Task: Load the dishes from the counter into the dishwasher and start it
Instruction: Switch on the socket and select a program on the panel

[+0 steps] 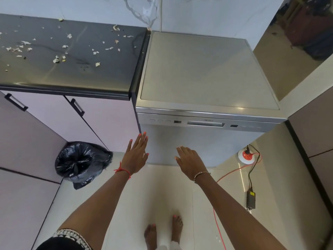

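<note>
- As the head view looks down from above, the dishwasher (207, 69) fills the picture from centre to 2 o'clock. Its door (198, 141) is up and closed, and its handle recess (205, 124) sits in the control strip just below the top.
- The left hand (137, 154) is flat, its fingers straight and together. It points up at the door's left edge, at 7 o'clock from the recess, and grips nothing.
- The right hand (191, 164) hangs palm down in front of the door's lower half, at 6 o'clock from the recess. Its fingers are loosely bent and it holds nothing.
- Whether either hand touches the door cannot be told from above.
- The dark bench (72, 73), at 10 o'clock, butts against the machine's left side. It carries scattered pale scraps (56, 60), and no dishes show on the part in view.
- A black bin bag (82, 163) stands on the floor at 9 o'clock from the left hand, near the door's left corner.
- At 3 to 4 o'clock from the right hand an orange cord (232, 175) runs across the floor from a round socket (246, 156), with a black adapter (250, 199) beside it.
- Bare feet (150, 235) stand at 6 o'clock, straight in front of the door.
- Risks, as I judge them:
  - The door probably swings down towards the feet and could strike the shins or toes if the person does not step back.
  - A step back or to the right could catch the cord and pull the plug, so the machine would not start.
  - Scraps on the bench could stick to dishes and end up in the machine.
</note>
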Available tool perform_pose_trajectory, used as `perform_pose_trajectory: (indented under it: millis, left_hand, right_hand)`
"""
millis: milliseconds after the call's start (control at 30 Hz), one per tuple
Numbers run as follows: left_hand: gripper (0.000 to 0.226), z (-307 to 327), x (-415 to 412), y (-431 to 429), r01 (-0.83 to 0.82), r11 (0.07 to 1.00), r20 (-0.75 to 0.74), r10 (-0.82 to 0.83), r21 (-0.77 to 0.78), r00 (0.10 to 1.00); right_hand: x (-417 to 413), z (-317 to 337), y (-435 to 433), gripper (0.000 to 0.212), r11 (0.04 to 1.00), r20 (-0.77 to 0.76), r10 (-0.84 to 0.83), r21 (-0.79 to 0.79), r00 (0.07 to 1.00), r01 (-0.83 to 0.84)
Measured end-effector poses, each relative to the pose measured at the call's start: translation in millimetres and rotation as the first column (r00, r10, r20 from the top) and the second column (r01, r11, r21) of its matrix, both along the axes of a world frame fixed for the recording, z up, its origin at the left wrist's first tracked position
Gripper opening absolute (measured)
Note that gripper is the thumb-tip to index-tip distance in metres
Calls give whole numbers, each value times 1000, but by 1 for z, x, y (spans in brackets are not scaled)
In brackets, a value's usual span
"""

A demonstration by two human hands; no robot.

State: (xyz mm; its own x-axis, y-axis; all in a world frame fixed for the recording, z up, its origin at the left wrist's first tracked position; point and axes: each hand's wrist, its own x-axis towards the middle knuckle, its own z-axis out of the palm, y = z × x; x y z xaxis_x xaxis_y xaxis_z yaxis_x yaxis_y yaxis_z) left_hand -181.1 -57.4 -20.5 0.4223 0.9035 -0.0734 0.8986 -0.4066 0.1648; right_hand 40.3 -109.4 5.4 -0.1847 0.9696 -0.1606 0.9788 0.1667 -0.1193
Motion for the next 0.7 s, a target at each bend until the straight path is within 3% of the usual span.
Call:
perform_pose_trajectory:
  millis: [167,333,600,700]
  left_hand:
    - [69,-23,-2,15,-33,996,16,31,87,999]
    - [63,-50,11,52,-130,974,114,111,185,987]
    - [57,-108,22,102,-190,900,252,93,392,963]
    - [55,-129,26,116,-206,841,282,66,501,957]
  right_hand:
    - [-7,-30,31,41,989,91,64,130,994,-76]
    - [-20,-60,73,60,943,122,136,289,983,-166]
    - [-42,-110,129,61,850,51,147,505,988,-153]
    - [-42,-125,143,56,773,62,125,619,990,-137]
